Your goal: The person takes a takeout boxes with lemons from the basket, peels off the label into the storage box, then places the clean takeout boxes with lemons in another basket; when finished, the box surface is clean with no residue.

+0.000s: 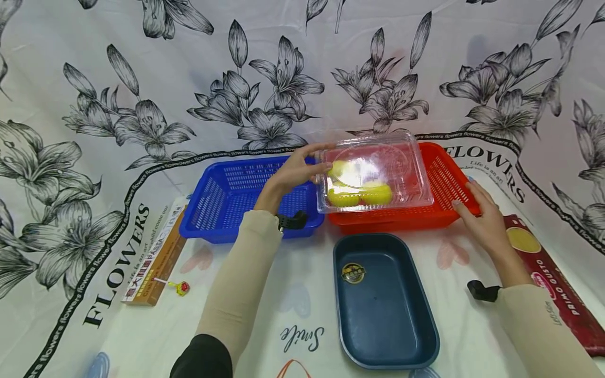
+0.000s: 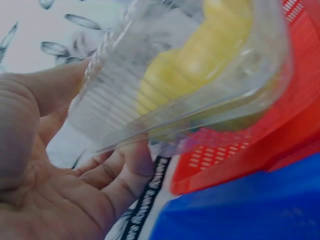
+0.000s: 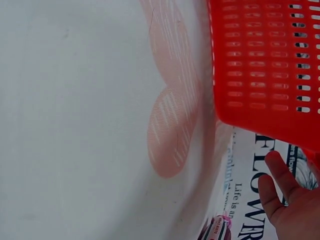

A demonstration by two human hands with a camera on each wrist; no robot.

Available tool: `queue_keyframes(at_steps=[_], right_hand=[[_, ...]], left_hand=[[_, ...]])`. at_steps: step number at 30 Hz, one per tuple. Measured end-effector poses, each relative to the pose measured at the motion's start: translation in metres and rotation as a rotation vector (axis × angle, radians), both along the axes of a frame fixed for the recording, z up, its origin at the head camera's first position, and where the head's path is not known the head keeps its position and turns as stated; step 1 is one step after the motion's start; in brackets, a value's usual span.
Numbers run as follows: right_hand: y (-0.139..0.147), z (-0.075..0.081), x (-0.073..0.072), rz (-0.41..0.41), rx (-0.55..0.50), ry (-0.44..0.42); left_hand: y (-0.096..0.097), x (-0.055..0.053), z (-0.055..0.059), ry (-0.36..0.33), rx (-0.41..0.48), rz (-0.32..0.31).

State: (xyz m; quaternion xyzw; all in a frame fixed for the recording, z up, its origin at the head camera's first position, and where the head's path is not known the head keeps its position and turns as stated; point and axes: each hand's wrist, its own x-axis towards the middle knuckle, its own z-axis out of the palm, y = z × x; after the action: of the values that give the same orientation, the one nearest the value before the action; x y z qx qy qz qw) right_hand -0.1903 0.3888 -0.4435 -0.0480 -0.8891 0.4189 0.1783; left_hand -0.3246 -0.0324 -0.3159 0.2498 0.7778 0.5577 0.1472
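My left hand (image 1: pixel 295 170) grips the left end of a clear plastic clamshell container (image 1: pixel 402 176), thumb on top and fingers beneath. Inside lie several rounded yellow fruits (image 1: pixel 376 193), also visible through the ribbed wall in the left wrist view. The container is tilted and held over the red basket (image 1: pixel 446 178), covering much of its opening. Beside that basket's right end is my right hand (image 1: pixel 489 228), thumb and fingers extended near the rim. In the right wrist view its fingers (image 3: pixel 280 175) look straight, just off the red side wall.
A blue basket (image 1: pixel 203 210) stands left of the red one. In front sits a dark blue tray (image 1: pixel 378 315) with a gold sticker. A brown box (image 1: pixel 158 257) and a lollipop (image 1: pixel 181 287) lie at left, a dark red Primo Gusto pack (image 1: pixel 557 283) at right.
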Motion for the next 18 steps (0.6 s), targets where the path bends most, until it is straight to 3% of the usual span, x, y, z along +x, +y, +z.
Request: queue_keyframes(at_steps=[8,18], right_hand=[[-0.001,0.002,0.001,-0.017,-0.006,-0.030],[-0.003,0.005,0.002,-0.014,-0.028,-0.035]], left_hand=[[0.030,-0.008,-0.019,-0.003,0.006,0.059],[0.053,-0.017,-0.041,0.042,0.043,0.107]])
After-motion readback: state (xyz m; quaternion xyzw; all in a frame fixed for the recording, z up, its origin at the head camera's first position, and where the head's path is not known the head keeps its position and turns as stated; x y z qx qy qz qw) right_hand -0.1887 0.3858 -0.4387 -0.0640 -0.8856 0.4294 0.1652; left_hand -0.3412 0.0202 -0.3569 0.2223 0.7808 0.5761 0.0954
